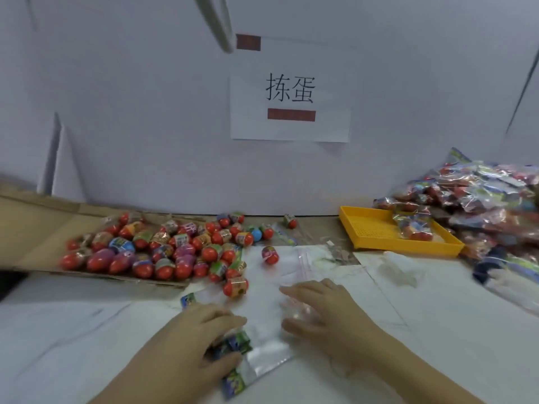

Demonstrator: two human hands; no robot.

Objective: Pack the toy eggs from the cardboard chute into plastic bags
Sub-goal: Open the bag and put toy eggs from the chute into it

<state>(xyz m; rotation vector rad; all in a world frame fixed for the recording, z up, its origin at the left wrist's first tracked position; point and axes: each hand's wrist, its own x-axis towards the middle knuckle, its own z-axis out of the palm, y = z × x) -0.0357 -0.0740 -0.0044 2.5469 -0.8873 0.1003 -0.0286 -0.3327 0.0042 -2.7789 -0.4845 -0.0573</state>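
A: Well, where do your hands sit?
B: Low at the front of the table (87, 330), both on one bag (264, 330). Your left hand (198, 342) pinches its printed edge, thumb beneath and fingers curled over the top.
A: And the right?
B: Your right hand (323, 313) lies on the clear part, thumb and fingers spread round what may be an egg inside. The blur is heavy there, so I cannot tell whether you grip or only press.
A: Where are the eggs?
B: Most of the eggs (151, 252) lie heaped on the chute (35, 228) at your left, and they spill off its right end onto the table. Two lie apart from the heap: one just beyond your left hand, one farther back.
A: What is on your right?
B: A yellow tray (370, 228) holds a packed bag (414, 227). Beside it a pile (481, 196) of more such bags lies against the wall (145, 112). A sign (291, 88) hangs on that wall.
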